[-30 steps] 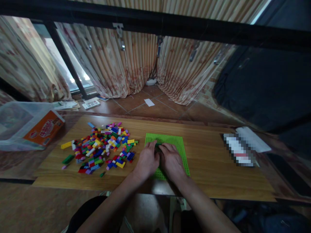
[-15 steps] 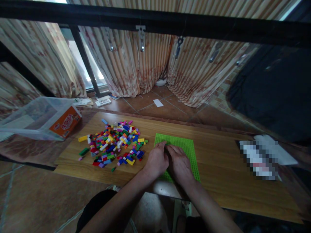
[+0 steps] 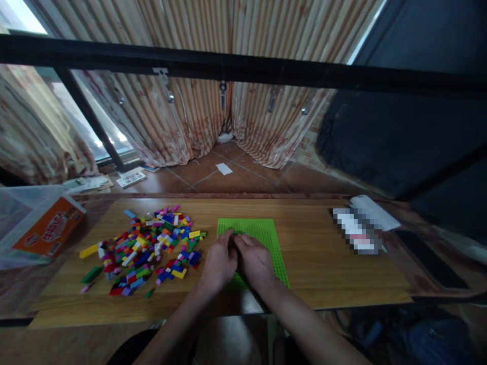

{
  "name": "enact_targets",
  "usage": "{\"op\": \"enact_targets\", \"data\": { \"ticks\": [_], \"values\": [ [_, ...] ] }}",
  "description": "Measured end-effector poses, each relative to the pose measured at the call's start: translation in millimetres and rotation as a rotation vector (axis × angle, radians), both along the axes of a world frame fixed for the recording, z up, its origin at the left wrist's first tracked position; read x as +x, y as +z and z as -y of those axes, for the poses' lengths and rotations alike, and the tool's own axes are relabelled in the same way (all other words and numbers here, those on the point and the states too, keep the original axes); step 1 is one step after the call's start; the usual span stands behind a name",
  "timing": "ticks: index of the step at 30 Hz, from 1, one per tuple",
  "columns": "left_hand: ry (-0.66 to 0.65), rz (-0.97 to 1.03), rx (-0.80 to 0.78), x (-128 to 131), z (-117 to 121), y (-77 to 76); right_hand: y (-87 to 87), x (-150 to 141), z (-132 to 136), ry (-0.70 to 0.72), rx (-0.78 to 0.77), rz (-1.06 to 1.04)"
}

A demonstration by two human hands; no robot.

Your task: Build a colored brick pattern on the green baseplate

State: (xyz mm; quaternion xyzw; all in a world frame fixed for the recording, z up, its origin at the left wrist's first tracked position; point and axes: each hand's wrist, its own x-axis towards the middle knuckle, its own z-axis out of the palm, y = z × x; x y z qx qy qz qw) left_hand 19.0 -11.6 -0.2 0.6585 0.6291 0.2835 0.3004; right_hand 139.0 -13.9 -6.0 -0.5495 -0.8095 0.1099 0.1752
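"While you worked at the one wooden table (image 3: 312, 274), how many hands were in view, and where?"

"Two. Your left hand (image 3: 220, 258) and right hand (image 3: 255, 259) were side by side over the one green baseplate (image 3: 262, 228), fingers bent inward, tips close together. One dark green piece (image 3: 239, 232) showed just beyond your fingertips; whether you pinched it or merely touched it, I could not tell."

"Brick count?"

"One loose brick pile (image 3: 152, 248), left of your baseplate; dozens, overlapping, no exact tally. At its left side you had one long yellow brick (image 3: 89, 251) and one long green brick (image 3: 91, 275); one small green brick (image 3: 149, 293) lay nearer your edge."

"Surroundings?"

"One clear tub (image 3: 15, 258) with one orange label (image 3: 49, 227), beside the table's left end. One white sheet (image 3: 224, 169) lay on the floor ahead of you."
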Motion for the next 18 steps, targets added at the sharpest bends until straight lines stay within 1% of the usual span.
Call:
{"op": "enact_targets", "data": {
  "ticks": [4,11,14,18],
  "values": [
    [0.006,0.023,0.032,0.8,0.1,-2.5,1.1,-0.2,0.7,-0.006,0.006,-0.008],
    [0.044,0.032,0.043,10.6,6.6,-0.8,6.2,6.8,-5.1,0.021,-0.018,-0.050],
    [0.041,0.096,0.038,13.1,8.2,-2.6,5.8,11.1,-10.5,0.040,-0.021,-0.082],
    [0.060,0.209,0.026,13.8,8.4,-8.0,4.6,12.7,-14.3,0.031,0.002,-0.091]
  ]
}}
